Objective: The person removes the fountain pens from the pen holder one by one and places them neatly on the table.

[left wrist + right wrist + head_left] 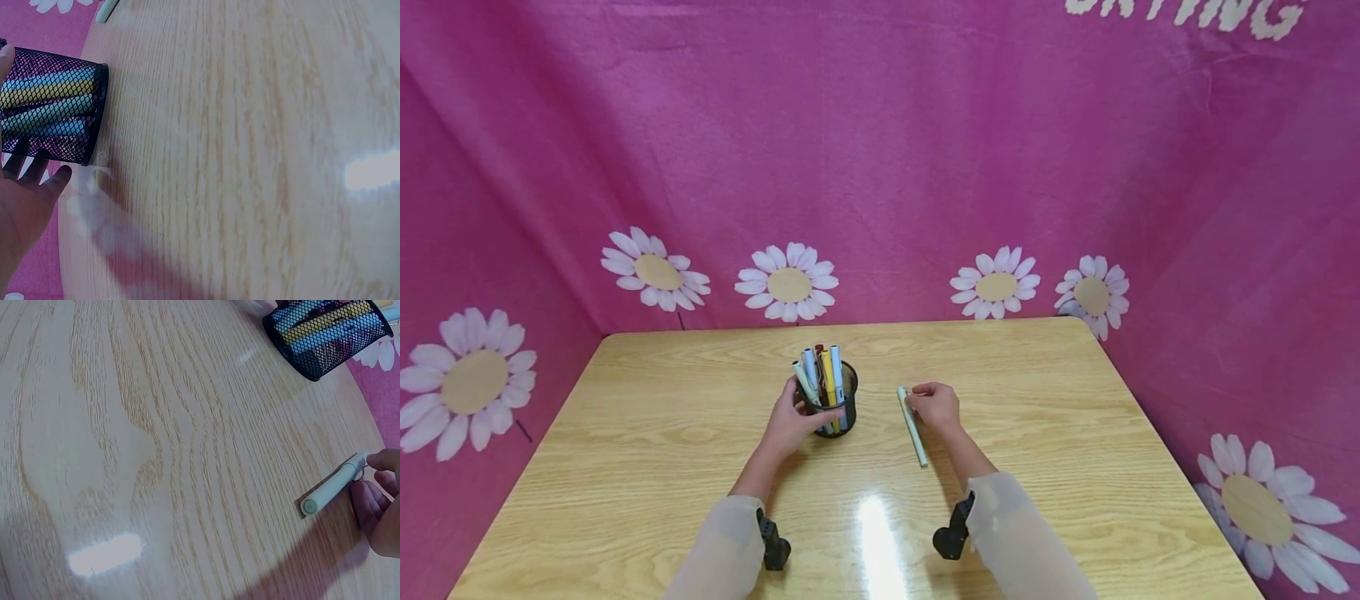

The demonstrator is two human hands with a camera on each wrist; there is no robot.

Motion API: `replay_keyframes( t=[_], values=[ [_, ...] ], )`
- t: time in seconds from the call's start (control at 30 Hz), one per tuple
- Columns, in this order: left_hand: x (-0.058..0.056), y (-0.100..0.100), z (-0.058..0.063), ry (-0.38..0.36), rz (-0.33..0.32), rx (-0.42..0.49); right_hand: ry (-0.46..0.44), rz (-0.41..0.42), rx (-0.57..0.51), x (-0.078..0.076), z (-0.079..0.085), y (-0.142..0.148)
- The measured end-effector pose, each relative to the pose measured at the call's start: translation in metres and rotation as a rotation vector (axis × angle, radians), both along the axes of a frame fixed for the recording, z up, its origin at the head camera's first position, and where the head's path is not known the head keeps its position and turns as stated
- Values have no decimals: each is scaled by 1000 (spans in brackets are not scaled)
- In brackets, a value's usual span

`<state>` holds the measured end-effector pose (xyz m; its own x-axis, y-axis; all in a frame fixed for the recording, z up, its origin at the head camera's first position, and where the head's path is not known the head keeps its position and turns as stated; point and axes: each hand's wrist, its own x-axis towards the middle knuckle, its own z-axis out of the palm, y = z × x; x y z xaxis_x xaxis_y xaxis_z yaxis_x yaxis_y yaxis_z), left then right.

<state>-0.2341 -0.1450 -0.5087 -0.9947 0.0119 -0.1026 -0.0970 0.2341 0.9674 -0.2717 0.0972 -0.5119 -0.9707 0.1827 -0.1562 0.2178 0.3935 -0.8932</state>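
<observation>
A black mesh pen holder (pixel 850 403) stands upright on the table, left of the middle in the head view. My left hand (pixel 792 423) grips it, thumb across the near side and fingers round the left. Blue, yellow, dark red and pale green pens (pixel 830 375) stick up from it; their lower parts show through the mesh in the left wrist view. To the right, a pale green pen (pixel 913 429) lies on the wood. My right hand (pixel 936 407) pinches its far end by the clip, as the right wrist view (pixel 334 487) shows.
The light wooden table (pixel 662 450) has a bright glare patch near its front. Pink cloth (pixel 880 167) with white daisies hangs behind and at both sides. A black wrist camera (pixel 955 529) is strapped to each sleeve.
</observation>
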Motion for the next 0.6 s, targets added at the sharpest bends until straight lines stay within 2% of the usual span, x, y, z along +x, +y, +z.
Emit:
replay_keyframes(
  t=[0.33, 0.6],
  values=[
    [0, 0, -1, 0, 4, -4, 3, 9, -6, 1, 6, 0],
    [-1, 0, -1, -4, 6, -14, 15, 22, -21, -5, 12, 0]
  ],
)
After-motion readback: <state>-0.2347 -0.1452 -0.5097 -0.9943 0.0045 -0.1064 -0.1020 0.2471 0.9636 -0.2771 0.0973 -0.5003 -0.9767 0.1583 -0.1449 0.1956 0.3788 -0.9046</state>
